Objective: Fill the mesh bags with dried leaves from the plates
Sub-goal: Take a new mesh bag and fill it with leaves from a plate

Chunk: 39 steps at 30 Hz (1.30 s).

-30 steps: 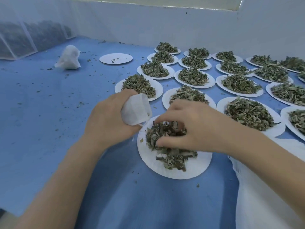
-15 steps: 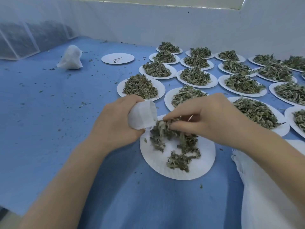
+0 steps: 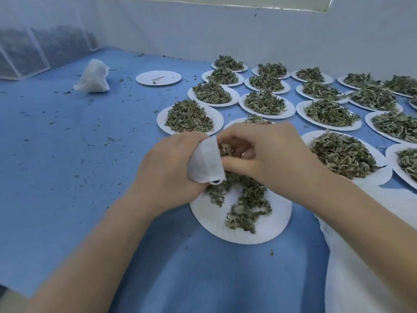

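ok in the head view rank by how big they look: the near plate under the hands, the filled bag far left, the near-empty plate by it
1. near plate
2. near-empty plate and filled bag: alike; both sit farther off, so true sizes are unsure.

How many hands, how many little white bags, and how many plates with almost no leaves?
Hands: 2, left hand, right hand pinching leaves
Little white bags: 2, held bag, bag lying far off
Nearly bare plate: 1
Total: 5
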### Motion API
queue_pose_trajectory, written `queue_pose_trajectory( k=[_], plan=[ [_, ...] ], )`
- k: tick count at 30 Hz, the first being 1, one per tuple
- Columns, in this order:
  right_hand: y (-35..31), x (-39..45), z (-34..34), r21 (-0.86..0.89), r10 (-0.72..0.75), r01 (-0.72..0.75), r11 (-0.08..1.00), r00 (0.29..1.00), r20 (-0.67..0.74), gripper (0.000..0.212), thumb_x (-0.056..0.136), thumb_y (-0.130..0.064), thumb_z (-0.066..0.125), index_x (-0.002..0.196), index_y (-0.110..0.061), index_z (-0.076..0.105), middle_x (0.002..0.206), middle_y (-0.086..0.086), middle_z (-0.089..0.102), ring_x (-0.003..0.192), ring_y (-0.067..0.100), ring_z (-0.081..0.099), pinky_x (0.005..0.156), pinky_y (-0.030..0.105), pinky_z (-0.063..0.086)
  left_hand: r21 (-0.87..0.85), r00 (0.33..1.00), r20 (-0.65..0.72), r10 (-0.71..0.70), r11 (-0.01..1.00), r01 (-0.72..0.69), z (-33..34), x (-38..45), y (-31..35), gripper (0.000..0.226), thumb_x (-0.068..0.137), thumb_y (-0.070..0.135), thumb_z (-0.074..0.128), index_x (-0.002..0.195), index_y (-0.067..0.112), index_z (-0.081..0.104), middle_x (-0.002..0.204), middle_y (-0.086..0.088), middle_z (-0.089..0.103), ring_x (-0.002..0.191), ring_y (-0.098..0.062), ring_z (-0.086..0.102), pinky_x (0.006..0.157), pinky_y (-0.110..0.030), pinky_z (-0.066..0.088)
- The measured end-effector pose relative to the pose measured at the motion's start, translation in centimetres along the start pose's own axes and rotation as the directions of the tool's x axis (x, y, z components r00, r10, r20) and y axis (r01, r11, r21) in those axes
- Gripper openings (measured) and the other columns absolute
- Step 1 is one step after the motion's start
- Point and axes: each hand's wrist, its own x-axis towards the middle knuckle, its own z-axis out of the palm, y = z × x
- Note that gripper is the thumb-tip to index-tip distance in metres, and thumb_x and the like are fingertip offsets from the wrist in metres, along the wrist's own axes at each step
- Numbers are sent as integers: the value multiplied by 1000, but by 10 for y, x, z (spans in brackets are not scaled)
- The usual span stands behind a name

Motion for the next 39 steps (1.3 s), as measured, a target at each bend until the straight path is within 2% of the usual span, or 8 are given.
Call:
queue_pose_trajectory(
  k=[6, 14, 18, 25, 29, 32, 36, 39],
  plan=[
    [5, -2, -2, 427, 87, -118, 896, 992, 91, 23, 76, -11, 72, 93, -24, 63, 84, -8, 73, 78, 1, 67, 84, 21, 53, -81, 998, -40, -41, 996, 38, -1, 0, 4, 54, 59, 38, 61, 110, 18, 60, 85, 23, 48, 77, 2, 42, 62, -5, 35],
    [1, 0, 15, -143, -200, 180, 973, 969, -144, 14, 72, -14, 62, 75, -11, 75, 68, 5, 66, 73, 18, 59, 59, 35, 46, -144, 997, -83, 1, 990, -13, 3, -1, 8, 54, 61, 44, 58, 108, 18, 62, 89, 19, 57, 80, -2, 52, 66, -14, 41],
    [-3, 5, 21, -152, -212, 204, 967, 977, -36, 13, 75, -9, 58, 73, -6, 71, 64, 5, 62, 63, 24, 58, 52, 32, 45, -91, 995, -101, -28, 996, 19, 4, -2, 8, 49, 57, 26, 66, 104, 14, 63, 87, 5, 65, 76, -20, 60, 63, -34, 50],
    [-2, 7, 16, -8, -237, 240, 971, 963, 127, 17, 75, 3, 61, 76, -11, 70, 58, -24, 39, 49, -1, 35, 56, 6, 31, -140, 997, -83, 9, 990, -20, 6, -2, 9, 52, 59, 30, 63, 109, 15, 62, 91, 16, 56, 84, -6, 52, 70, -20, 40],
    [-2, 11, 20, -34, -219, 227, 973, 963, 158, 19, 73, 2, 56, 78, -6, 72, 61, -8, 57, 62, 4, 37, 58, 8, 33, -128, 994, -102, 39, 990, -52, 4, -3, 9, 49, 60, 34, 59, 107, 17, 63, 89, 20, 55, 84, -6, 52, 61, -20, 42],
    [2, 8, 10, -2, -241, 246, 969, 950, 197, 17, 83, -12, 57, 84, -24, 68, 57, -19, 48, 57, 9, 42, 58, 9, 36, -88, 995, -97, -14, 996, 5, 1, -1, 2, 46, 58, 36, 59, 103, 25, 62, 81, 27, 51, 81, -5, 51, 60, -19, 42],
    [17, 0, -9, 168, -93, 80, 983, 993, 70, 25, 83, -25, 68, 105, -36, 68, 89, -19, 69, 79, -2, 64, 76, 13, 49, -73, 995, -58, -80, 994, 76, -2, 0, -8, 40, 59, 35, 68, 98, 35, 58, 82, 19, 60, 75, -6, 54, 63, -22, 45],
    [26, -2, -14, -120, 51, -27, 992, 978, 201, 41, 76, -50, 57, 111, -33, 66, 94, -19, 63, 76, -1, 58, 70, 12, 45, -48, 997, -35, -74, 996, 72, -1, 1, -11, 39, 59, 37, 68, 95, 40, 54, 83, 18, 61, 76, -4, 51, 64, -11, 40]
  ],
)
